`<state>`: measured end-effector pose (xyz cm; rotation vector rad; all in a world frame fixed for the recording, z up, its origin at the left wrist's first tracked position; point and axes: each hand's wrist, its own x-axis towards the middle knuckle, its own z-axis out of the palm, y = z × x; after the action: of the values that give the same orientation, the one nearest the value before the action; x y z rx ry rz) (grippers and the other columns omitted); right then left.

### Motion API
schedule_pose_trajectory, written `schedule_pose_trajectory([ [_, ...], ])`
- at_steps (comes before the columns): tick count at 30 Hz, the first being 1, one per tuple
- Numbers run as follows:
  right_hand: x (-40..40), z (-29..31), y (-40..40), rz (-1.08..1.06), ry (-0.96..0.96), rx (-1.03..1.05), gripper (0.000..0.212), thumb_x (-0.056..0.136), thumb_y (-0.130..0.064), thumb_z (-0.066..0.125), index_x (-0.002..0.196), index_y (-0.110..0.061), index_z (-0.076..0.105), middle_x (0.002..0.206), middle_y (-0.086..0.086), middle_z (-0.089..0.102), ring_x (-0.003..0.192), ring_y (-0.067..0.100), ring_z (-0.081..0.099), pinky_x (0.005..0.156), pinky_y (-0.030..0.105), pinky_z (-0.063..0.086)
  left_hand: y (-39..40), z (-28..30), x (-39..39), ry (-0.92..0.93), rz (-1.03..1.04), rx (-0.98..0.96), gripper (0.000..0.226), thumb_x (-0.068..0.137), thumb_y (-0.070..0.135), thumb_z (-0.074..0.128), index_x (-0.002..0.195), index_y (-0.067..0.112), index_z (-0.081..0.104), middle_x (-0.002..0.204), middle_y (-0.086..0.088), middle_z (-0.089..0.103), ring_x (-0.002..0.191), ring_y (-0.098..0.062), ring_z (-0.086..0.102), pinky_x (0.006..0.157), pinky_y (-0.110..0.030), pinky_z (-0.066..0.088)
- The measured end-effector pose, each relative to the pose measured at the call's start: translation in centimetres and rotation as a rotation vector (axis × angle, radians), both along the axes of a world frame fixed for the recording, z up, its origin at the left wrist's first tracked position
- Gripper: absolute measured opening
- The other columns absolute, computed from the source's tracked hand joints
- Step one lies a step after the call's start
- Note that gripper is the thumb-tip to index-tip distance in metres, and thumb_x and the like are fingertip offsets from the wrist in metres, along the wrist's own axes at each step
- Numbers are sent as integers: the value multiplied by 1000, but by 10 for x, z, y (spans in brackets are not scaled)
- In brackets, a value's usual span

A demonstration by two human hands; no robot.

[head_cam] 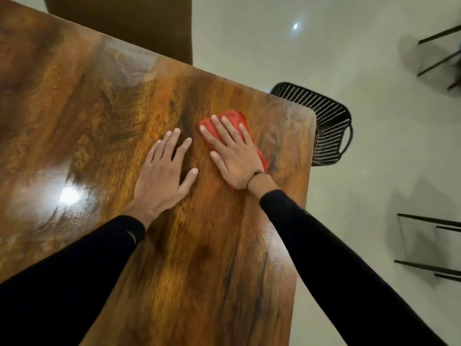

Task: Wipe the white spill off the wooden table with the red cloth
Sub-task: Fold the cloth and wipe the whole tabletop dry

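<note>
A red cloth [233, 117] lies flat on the wooden table [189, 258] near its far right corner. My right hand [230, 152] presses down on the cloth with fingers spread, covering most of it. My left hand [164, 171] rests flat on the bare wood just left of the cloth, fingers apart, holding nothing. Faint whitish smears [277, 126] show on the wood to the right of the cloth, towards the corner. A paler hazy patch [127, 63] lies near the table's far edge.
A black perforated chair [329, 121] stands against the table's right corner. A dark brown chair back [129, 23] sits beyond the far edge. Black metal chair legs [429, 245] stand on the pale floor at right. The table's right edge runs close to my right arm.
</note>
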<state>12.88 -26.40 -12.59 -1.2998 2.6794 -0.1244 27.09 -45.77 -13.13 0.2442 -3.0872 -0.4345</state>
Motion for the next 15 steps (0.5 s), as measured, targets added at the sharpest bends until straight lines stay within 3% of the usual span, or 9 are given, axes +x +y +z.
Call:
schedule_pose_trajectory([
  [7, -99, 8, 23, -520, -36, 11, 65, 120, -44, 23, 181, -33, 6, 189, 3, -2, 176, 27, -4, 140, 59, 1, 1, 1, -2, 10, -26, -33, 80, 106, 64, 37, 174, 26, 23, 183, -10, 14, 170, -31, 16, 135, -51, 15],
  [10, -105, 5, 44, -767, -24, -10, 66, 119, -44, 24, 181, -30, 6, 189, 7, -1, 175, 30, -2, 140, 60, 1, 2, 3, -2, 11, -18, -33, 80, 106, 64, 38, 174, 26, 25, 183, -10, 16, 169, -31, 16, 135, -51, 16],
  [15, -85, 3, 49, -1004, -27, -39, 69, 119, -44, 25, 181, -26, 1, 189, 11, -6, 175, 34, -4, 139, 63, 0, 4, 9, -2, 15, -3, -33, 79, 105, 63, 40, 173, 24, 29, 182, -11, 20, 169, -32, 19, 134, -53, 21],
])
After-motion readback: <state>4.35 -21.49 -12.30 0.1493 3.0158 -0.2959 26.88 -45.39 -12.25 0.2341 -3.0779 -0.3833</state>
